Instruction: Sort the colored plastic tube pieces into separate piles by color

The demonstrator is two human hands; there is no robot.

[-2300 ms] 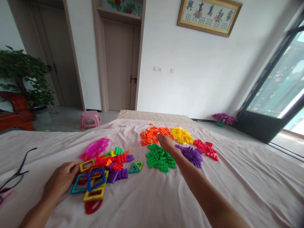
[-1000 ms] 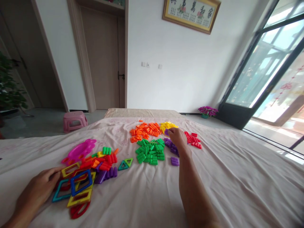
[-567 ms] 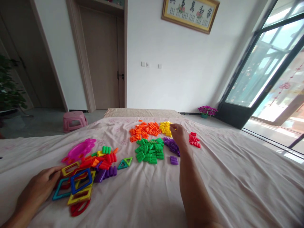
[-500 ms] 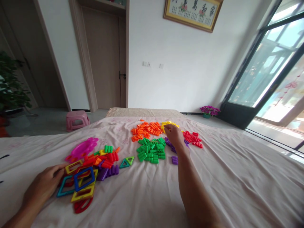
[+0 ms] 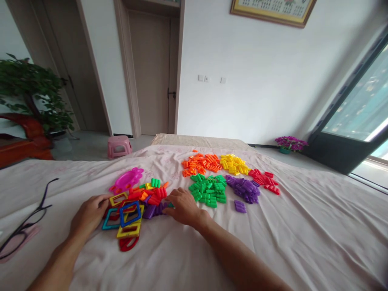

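Observation:
My left hand (image 5: 89, 213) lies at the left edge of a pile of magnetic tiles, its fingers slightly apart and touching the yellow square tile (image 5: 118, 199). On that pile a blue square tile (image 5: 130, 214) overlaps teal, yellow and red ones. My right hand (image 5: 183, 207) is low over the right edge of a mixed heap of red blocks (image 5: 157, 196) and purple blocks (image 5: 153, 211), fingers spread and bent downward. A bit of a teal triangle tile (image 5: 171, 205) shows under its fingers; the rest is hidden.
Sorted heaps of orange (image 5: 201, 163), yellow (image 5: 234, 164), red (image 5: 263, 178), green (image 5: 209, 189) and purple blocks (image 5: 244, 188) lie farther out on the cloth. A pink plastic frame (image 5: 127, 180) lies behind the tiles. Black glasses (image 5: 27, 224) rest at far left.
My right hand has come back from the yellow heap, leftward and nearer, to the mixed heap. My left hand stays by the tiles. The view has turned left, bringing the glasses in.

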